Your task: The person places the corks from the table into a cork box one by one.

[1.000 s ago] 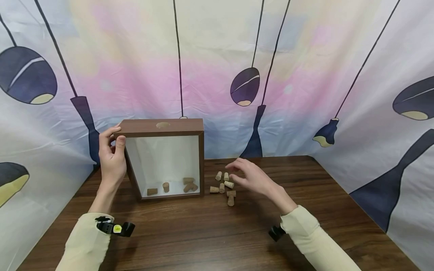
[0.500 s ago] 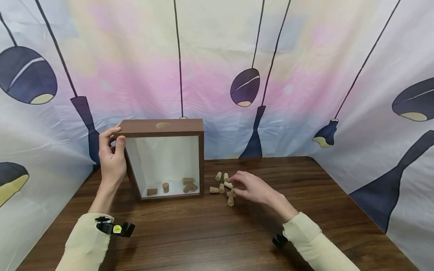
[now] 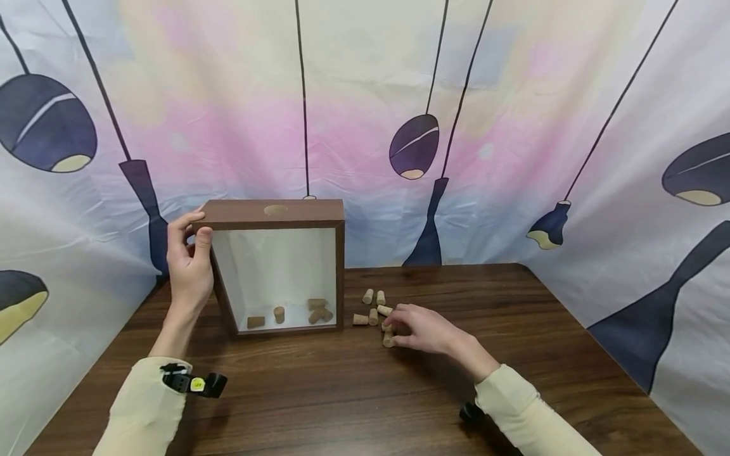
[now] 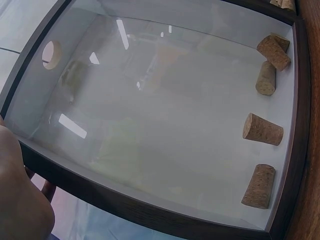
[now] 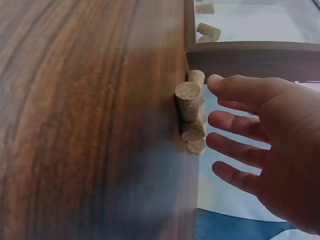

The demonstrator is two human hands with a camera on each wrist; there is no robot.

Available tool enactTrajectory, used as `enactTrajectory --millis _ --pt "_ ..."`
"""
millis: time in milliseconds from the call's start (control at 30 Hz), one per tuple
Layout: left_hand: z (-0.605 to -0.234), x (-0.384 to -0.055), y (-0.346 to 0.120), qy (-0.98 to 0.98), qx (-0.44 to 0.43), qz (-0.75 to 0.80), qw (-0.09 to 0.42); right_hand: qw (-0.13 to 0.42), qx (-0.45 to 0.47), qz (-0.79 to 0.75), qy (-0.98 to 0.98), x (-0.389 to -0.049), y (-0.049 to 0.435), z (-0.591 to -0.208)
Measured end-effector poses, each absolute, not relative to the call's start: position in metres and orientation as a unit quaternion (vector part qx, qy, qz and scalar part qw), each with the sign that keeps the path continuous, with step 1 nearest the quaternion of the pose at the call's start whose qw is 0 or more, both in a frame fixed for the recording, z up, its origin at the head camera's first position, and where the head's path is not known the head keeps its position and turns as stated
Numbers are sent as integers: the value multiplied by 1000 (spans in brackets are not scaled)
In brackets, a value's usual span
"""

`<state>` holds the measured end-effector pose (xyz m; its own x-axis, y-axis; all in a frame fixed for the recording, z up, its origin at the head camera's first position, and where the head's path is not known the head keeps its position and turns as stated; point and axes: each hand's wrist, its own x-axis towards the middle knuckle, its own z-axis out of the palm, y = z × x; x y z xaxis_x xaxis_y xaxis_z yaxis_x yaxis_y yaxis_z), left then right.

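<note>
My left hand point(image 3: 191, 272) grips the upper left corner of a brown wooden frame box point(image 3: 339, 278), thumb in front and fingers behind. The box stands upright, has a clear front and a round hole point(image 3: 276, 209) in its top. Inside, along the bottom, lie several corks point(image 4: 262, 130); one stands on end. Just right of the box, my right hand point(image 3: 429, 330) is over a loose group of corks point(image 3: 360, 320). Its fingers are bent loosely, and the thumb is beside the nearest cork point(image 3: 388, 339). In the right wrist view a gap shows between the fingertips and an upright cork point(image 5: 188, 97).
The dark wood-grain table point(image 3: 296, 399) runs under everything. A patterned cloth point(image 3: 371, 126) hangs behind and at both sides, close to the back of the box. Black wrist cameras point(image 3: 213, 386) stick out from both sleeves.
My right hand has come down and toward me, from above the far corks to the nearest ones, its fingers closing a little. The left hand and box have stayed put.
</note>
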<state>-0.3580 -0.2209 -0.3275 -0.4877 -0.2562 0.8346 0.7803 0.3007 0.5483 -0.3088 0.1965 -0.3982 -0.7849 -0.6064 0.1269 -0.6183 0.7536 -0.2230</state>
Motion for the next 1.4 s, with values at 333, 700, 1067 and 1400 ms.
enactTrajectory --millis 333,700,1067,1400 --pt "-328 -357 -221 -653 -203 -566 461 19 323 109 -940 -310 194 -406" --pt "-326 -357 -221 -659 -203 -558 461 35 323 96 -941 -309 193 -407" --pt "-328 -357 -220 -664 -192 -558 459 55 314 127 -939 -312 195 -399" --pt "-328 -357 -221 -662 -197 -557 462 91 331 161 -925 -310 190 -370"
